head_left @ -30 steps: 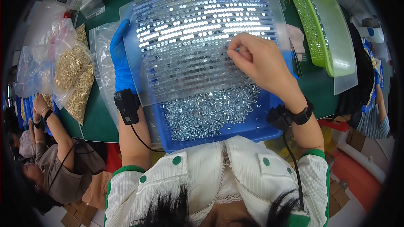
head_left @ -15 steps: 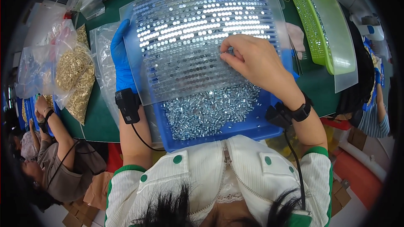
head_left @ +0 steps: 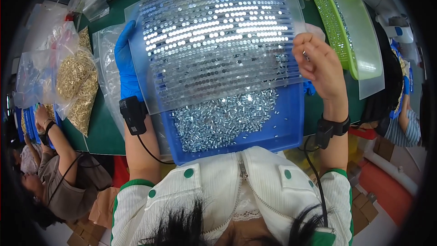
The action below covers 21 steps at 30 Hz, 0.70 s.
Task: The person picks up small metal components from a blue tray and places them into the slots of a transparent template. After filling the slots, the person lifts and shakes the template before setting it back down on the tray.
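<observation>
My left hand (head_left: 125, 64), in a blue glove, grips the left edge of a clear ribbed plastic tray (head_left: 150, 98). Rows of small round metal pieces fill much of this tray, many of them shining brightly. It rests tilted over a blue plastic bin (head_left: 287, 130), where loose small metal cylinders (head_left: 218, 123) lie heaped near the front. My bare right hand (head_left: 321, 64) is raised beside the tray's right edge, fingers curled. A tiny shiny metal piece (head_left: 305, 55) shows between its thumb and fingers. Whether the right hand touches the tray edge is hard to tell.
At right stands a green basket (head_left: 353, 41) with small metal pieces and a translucent sheet. Clear bags of gold-coloured parts (head_left: 75, 82) lie at left on the green table (head_left: 107, 139). Another person's arm (head_left: 63, 139) is at far left, and a striped sleeve (head_left: 403, 130) at far right.
My right hand has moved right from the middle of the tray to beyond its right edge and turned upward. My left hand keeps its hold on the tray.
</observation>
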Available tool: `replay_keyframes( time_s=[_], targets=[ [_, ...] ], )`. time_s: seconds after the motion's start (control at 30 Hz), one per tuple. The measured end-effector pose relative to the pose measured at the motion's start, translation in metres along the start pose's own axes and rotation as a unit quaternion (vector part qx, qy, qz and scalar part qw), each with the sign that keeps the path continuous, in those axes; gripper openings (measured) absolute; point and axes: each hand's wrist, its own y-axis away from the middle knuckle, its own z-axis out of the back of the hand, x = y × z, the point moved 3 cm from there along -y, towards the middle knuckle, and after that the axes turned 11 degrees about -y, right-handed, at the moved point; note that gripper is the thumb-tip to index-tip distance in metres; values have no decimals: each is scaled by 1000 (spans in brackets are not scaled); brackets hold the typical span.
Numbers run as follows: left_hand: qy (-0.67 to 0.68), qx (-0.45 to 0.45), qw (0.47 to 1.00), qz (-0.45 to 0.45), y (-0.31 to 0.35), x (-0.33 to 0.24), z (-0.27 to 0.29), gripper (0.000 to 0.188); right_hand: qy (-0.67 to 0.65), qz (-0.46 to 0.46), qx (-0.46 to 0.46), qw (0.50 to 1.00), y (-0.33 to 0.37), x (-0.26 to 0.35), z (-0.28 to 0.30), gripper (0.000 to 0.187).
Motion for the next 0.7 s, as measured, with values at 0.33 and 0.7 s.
replay_keyframes(
  time_s=[0.33,0.7],
  targets=[
    [37,117,992,15,-2,-2,2,46,480,165,122,853,10,-26,-33,22],
    [62,145,987,41,-3,1,1,46,501,220,114,829,8,-28,-35,22]
  ],
)
